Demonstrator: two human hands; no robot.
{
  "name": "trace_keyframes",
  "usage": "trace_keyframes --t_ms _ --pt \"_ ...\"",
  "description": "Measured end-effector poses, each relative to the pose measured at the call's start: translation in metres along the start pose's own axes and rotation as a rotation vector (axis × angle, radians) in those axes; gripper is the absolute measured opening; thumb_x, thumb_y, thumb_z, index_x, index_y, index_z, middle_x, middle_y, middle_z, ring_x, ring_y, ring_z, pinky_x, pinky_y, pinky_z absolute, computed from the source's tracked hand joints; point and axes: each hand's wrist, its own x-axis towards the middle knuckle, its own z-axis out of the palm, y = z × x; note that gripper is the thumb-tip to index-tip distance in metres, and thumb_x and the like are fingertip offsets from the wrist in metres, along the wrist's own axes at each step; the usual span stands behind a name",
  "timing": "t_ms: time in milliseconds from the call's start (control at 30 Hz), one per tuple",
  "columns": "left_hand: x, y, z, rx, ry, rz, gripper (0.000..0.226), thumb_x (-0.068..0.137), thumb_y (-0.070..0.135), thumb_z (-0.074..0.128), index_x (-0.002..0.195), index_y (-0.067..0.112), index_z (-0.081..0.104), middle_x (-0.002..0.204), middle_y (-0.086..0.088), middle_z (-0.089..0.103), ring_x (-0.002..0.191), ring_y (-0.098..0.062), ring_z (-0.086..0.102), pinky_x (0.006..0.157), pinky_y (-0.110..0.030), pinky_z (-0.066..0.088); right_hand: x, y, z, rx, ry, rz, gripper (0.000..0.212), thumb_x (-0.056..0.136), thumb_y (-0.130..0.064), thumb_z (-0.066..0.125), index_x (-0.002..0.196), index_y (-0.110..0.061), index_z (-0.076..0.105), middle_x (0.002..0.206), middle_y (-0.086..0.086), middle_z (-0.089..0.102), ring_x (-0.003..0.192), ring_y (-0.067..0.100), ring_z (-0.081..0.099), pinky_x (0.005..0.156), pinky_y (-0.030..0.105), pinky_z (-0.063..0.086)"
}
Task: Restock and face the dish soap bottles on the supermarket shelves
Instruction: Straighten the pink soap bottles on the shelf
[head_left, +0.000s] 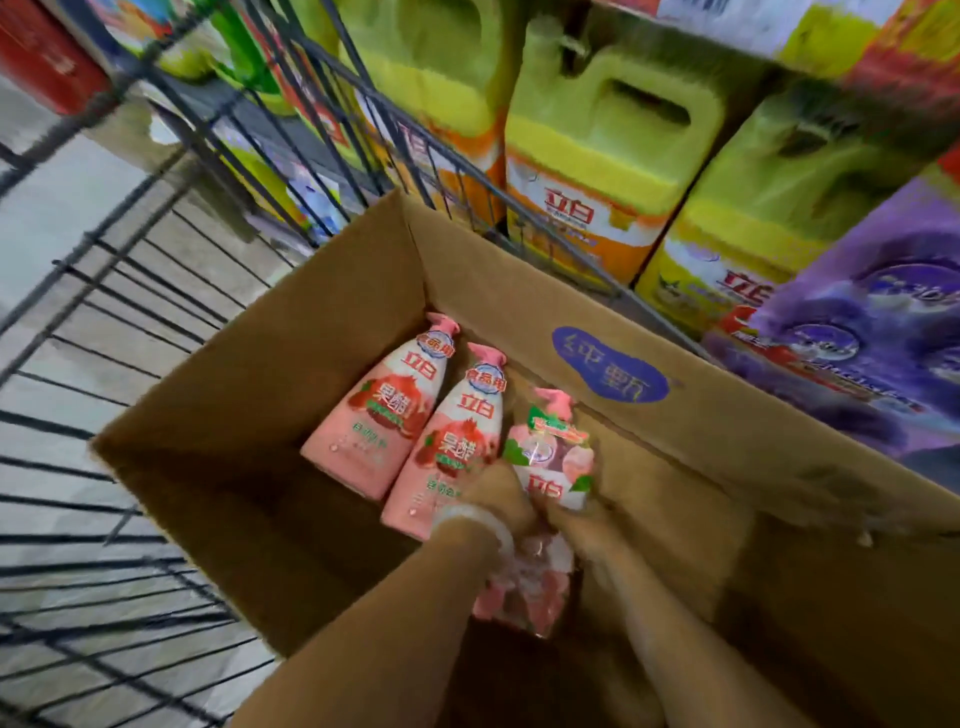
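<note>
Both hands are down in the cardboard box (291, 364): left hand (493, 499) and right hand (566, 519) close together on the peach dish soap bottle (553, 457), just right of two pink pump bottles (410, 415). Pick-up step, I'd say; next, lift it clear toward the shelf's yellow jugs (608, 171).

Three pink dish soap bottles lie in one cardboard box (519, 291): the far-left bottle (382, 410), the middle bottle (457, 441), and the right bottle (553, 452) with a peach-print label. A fourth pink item (524, 587) near the wrists is too blurred to count as a bottle. Two hands reach in, the left hand (498, 493) and the right hand (576, 525). Three yellow jugs stand on the far shelf: left (431, 78), middle (613, 156), right (779, 197). One wire cart (156, 260) holds the box.
</note>
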Motion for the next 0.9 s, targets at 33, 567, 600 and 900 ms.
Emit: trace_keyframes --t_ms 33,567,600,900 --pt "0.002 0.002 0.001 -0.024 0.037 -0.051 0.050 0.089 0.028 0.055 0.132 0.005 0.043 0.136 -0.016 0.044 0.127 -0.033 0.041 0.105 -0.039 0.036 0.002 0.002 0.002 0.073 -0.013 0.030 0.018 0.078 -0.013 0.075 0.094 -0.018 0.070 0.108 0.013 0.070 0.096 0.027 0.067 0.088 0.038 0.056" --pt "-0.046 -0.009 0.000 -0.177 -0.108 0.103 0.080 0.042 0.034 0.089 0.113 0.020 0.054 0.105 0.003 0.066 0.102 -0.018 0.063 0.092 -0.037 0.052 -0.057 0.021 -0.029 0.193 -0.048 0.012 0.029 0.071 0.004 0.076 0.095 -0.009 0.065 0.094 0.010 0.070 0.074 0.017 0.065 0.059 0.021 0.053" --pt "-0.055 -0.009 -0.001 -0.168 -0.083 0.110 0.082 0.041 0.040 0.088 0.114 0.022 0.054 0.107 0.004 0.065 0.105 -0.018 0.062 0.095 -0.038 0.050 -0.064 0.019 -0.031 0.152 -0.039 -0.021 0.032 0.068 0.003 0.079 0.093 -0.011 0.064 0.094 0.008 0.070 0.077 0.016 0.065 0.060 0.019 0.053" --pt "-0.191 0.036 -0.033 -0.443 0.253 0.331 0.053 0.060 0.020 0.088 0.101 0.013 0.056 0.093 0.009 0.066 0.096 -0.016 0.064 0.082 -0.030 0.049 -0.168 -0.012 -0.101 0.114 0.095 -0.453 0.065 0.053 -0.006 0.090 0.106 -0.010 0.054 0.105 0.005 0.069 0.092 0.018 0.066 0.080 0.033 0.056"
